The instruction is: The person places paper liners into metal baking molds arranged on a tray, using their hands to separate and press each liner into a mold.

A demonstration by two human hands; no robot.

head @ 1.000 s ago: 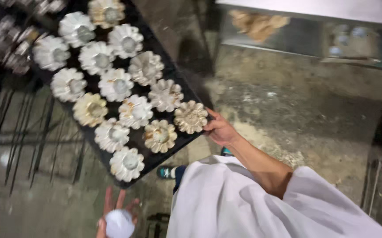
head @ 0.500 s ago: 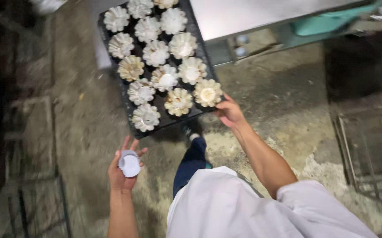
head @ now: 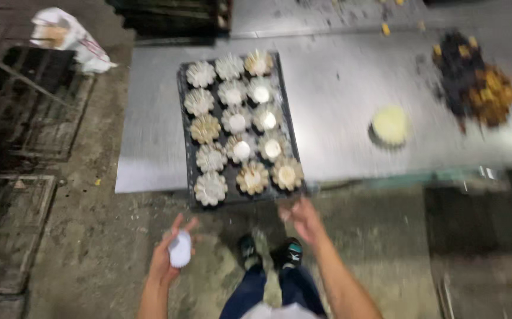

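A dark baking tray (head: pixel 186 142) lies on a steel table (head: pixel 338 88), its near end overhanging the table's front edge. It carries several fluted metal moulds (head: pixel 253 177) in three rows, some with pale paper liners inside. My left hand (head: pixel 170 257) is below the tray, shut on a small stack of white paper cups (head: pixel 180 248). My right hand (head: pixel 303 218) hovers just below the tray's near right corner, fingers spread, touching nothing; it is blurred.
On the table to the right sit a round pale disc (head: pixel 389 125) and a dark and orange heap of crumbs (head: pixel 474 82). Wire racks (head: pixel 28 112) stand at left on the concrete floor, with a white bag (head: pixel 67 38) behind. My shoes (head: pixel 271 251) are under the table edge.
The tray, held at its corner by my right hand before, now rests on the steel table and my right hand has come off it. The view has swung round to the table.
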